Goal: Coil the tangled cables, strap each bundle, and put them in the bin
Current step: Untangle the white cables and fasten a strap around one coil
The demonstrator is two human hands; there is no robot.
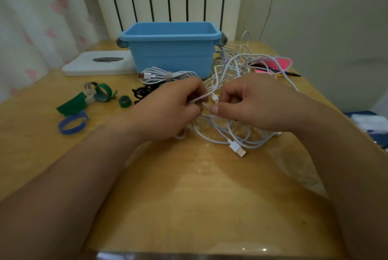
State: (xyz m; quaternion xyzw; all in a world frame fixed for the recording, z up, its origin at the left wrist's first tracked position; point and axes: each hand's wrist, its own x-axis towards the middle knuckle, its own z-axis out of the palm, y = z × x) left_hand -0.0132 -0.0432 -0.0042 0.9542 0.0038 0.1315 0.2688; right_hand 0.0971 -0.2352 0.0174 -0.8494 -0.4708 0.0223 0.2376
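Observation:
A tangle of white cables spreads over the middle and right of the wooden table. My left hand grips a strand of it with curled fingers. My right hand pinches another strand close by, beside a small white plug. A white USB plug lies in front of my hands. A strapped white cable bundle lies before the blue bin. A coiled black cable lies left of my left hand, partly hidden by it. Green, blue and grey straps lie at the left.
A flat white box sits left of the bin. Pink paper and a pen lie at the back right under the cables. A dark blue container stands off the table's right edge. Curtain and radiator are behind.

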